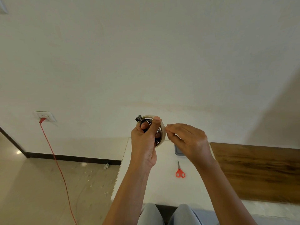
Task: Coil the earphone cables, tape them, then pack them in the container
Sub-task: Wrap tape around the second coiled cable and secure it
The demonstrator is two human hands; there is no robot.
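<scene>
My left hand (145, 140) is raised in front of the wall and grips a roll of pale tape (162, 131) together with a coiled black earphone cable (144, 121), whose plug end sticks up at the top left. My right hand (186, 138) pinches at the tape roll's right edge with thumb and forefinger. A grey container (177, 151) lies on the white table (162, 184), mostly hidden behind my right hand.
Red-handled scissors (179, 171) lie on the white table below my right hand. A wooden board (259, 169) sits to the right. A red cord (56, 163) runs from a wall socket (44, 116) down across the floor at left. My knees are at the table's near edge.
</scene>
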